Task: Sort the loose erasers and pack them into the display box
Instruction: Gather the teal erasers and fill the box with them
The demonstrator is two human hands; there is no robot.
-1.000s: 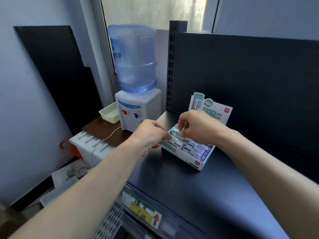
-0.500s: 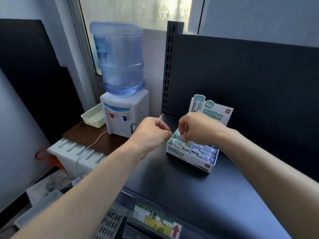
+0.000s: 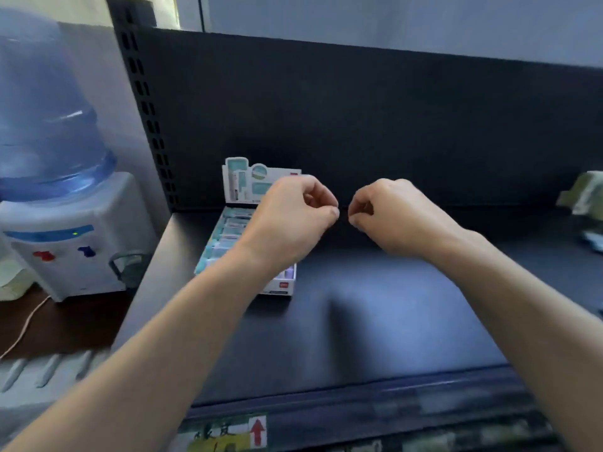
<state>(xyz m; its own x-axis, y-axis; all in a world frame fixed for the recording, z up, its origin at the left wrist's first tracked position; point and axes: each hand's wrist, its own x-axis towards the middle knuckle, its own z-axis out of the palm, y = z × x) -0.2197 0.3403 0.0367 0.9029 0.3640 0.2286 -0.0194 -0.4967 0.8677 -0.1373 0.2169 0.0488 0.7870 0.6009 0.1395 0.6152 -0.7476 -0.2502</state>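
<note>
The display box [image 3: 280,284], left of centre on the dark shelf [image 3: 375,321], looks largely filled with rows of erasers [image 3: 230,231]; the left hand [image 3: 290,220] and right hand [image 3: 394,216] hover mid-frame with fingers curled, whether pinching anything I cannot tell, so packing seems close to finished.

Person, two arms shown.
- Left hand [image 3: 290,216]: was bare.
- Right hand [image 3: 391,216]: was bare.
- Left forearm [image 3: 163,337]: was bare along all its visible length.
- Right forearm [image 3: 522,305]: likewise bare.
- Nails: were too blurred to describe.
</note>
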